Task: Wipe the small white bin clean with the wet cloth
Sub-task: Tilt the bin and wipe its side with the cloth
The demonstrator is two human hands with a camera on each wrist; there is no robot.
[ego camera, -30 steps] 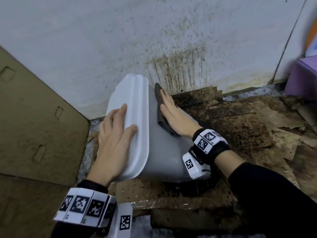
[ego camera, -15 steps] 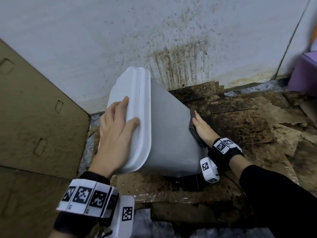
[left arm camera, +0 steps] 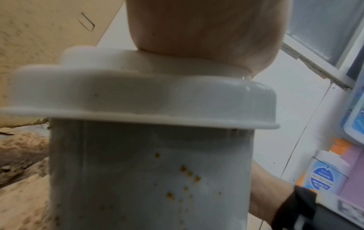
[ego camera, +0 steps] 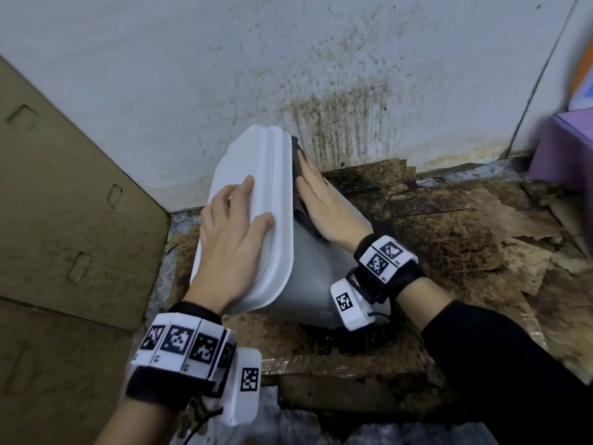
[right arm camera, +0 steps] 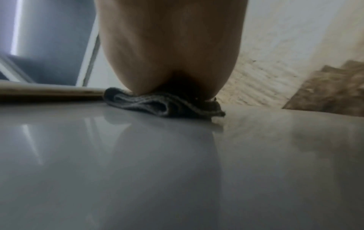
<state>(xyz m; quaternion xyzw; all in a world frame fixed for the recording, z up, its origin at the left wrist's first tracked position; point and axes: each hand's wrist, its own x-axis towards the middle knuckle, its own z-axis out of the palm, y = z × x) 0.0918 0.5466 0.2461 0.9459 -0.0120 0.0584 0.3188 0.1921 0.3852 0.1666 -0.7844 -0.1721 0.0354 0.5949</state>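
Note:
The small white bin (ego camera: 316,271) lies tilted on the floor with its lid (ego camera: 276,187) facing left; orange-brown specks dot its side (left arm camera: 185,179) in the left wrist view. My left hand (ego camera: 231,232) rests on the lid with spread, nearly straight fingers and steadies it. Flat on the upward-facing side just right of the lid's rim, my right hand (ego camera: 324,200) presses the dark grey wet cloth (ego camera: 303,216) against the bin. The right wrist view shows the folded cloth (right arm camera: 157,105) squeezed under the palm (right arm camera: 169,46) on the glossy bin wall (right arm camera: 138,155).
A large brown cardboard sheet (ego camera: 64,220) leans at the left. The white wall (ego camera: 288,59) behind carries brown streaks. Soggy, stained cardboard pieces (ego camera: 449,226) cover the floor to the right. A purple box (ego camera: 564,149) stands at the far right.
My right hand slid the cloth down the bin's side towards its base, then back up to just beside the lid's rim. The left hand stayed on the lid.

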